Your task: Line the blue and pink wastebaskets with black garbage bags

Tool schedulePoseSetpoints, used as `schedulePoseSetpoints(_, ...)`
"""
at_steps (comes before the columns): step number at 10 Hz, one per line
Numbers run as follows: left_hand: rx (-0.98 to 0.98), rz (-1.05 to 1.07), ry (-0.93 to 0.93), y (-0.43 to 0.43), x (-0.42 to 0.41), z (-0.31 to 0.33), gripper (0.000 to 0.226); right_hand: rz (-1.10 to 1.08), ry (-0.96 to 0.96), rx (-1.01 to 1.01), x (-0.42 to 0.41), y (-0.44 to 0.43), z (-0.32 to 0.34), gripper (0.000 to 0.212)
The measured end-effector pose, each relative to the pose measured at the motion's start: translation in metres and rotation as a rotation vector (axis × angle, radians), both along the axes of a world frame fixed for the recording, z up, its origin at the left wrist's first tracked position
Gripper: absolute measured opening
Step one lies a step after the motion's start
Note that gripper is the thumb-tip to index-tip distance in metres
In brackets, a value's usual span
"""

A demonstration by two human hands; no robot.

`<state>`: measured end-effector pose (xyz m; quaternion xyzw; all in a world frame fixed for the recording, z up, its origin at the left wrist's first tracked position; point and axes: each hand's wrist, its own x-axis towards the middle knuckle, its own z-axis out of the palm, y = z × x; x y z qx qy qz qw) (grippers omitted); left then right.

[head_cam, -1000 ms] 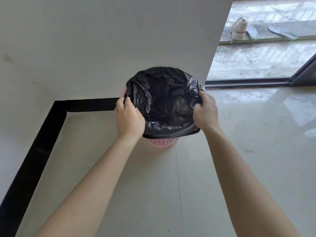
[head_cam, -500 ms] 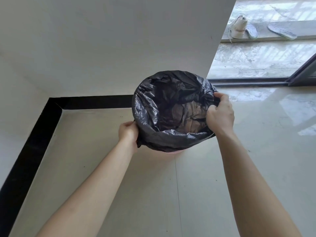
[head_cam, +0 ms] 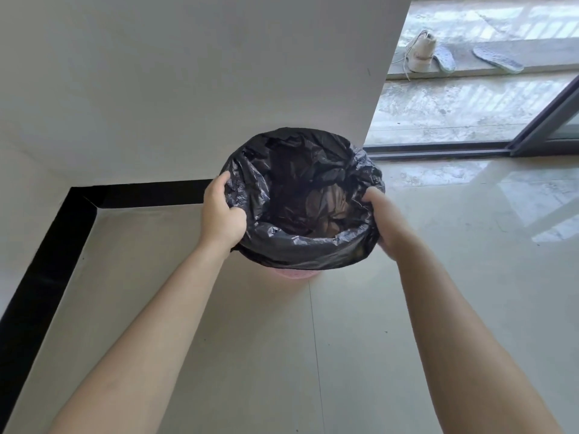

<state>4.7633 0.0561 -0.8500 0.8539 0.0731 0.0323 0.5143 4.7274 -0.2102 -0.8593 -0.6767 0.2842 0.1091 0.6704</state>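
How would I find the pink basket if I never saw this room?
Look where the white wall meets the shiny tiled floor. A crinkly black garbage bag hangs there; the pink latticed plastic wastebasket peeks out beneath it, the only pink thing.

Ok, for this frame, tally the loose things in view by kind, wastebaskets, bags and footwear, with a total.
Pink wastebasket: 1
Black garbage bag: 1, folded over the rim, held by the left hand and right hand
White shoe: 1
Insoles: 2
Blue wastebasket: 0 in view
Total: 5
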Motion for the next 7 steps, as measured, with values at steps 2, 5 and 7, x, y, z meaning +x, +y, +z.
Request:
schedulePoseSetpoints(2, 0.028, -0.008, -0.024, 0.006, 0.021, 0.001, 0.069, 0.004, -0.043, -0.070, 0.010, 0.014, -0.003, 0.033)
schedulePoseSetpoints(5, 0.650, -0.115, -0.504, -0.017, -0.029, 0.018, 0.044, 0.134, -0.295, -0.752, -0.005, -0.011, 0.042, 0.088)
schedulePoseSetpoints(7, 0.888, -0.327, -0.484, -0.025, -0.062, -0.015, 0.059, -0.157, -0.834, -0.255, -0.033, -0.003, 0.129, 0.043)
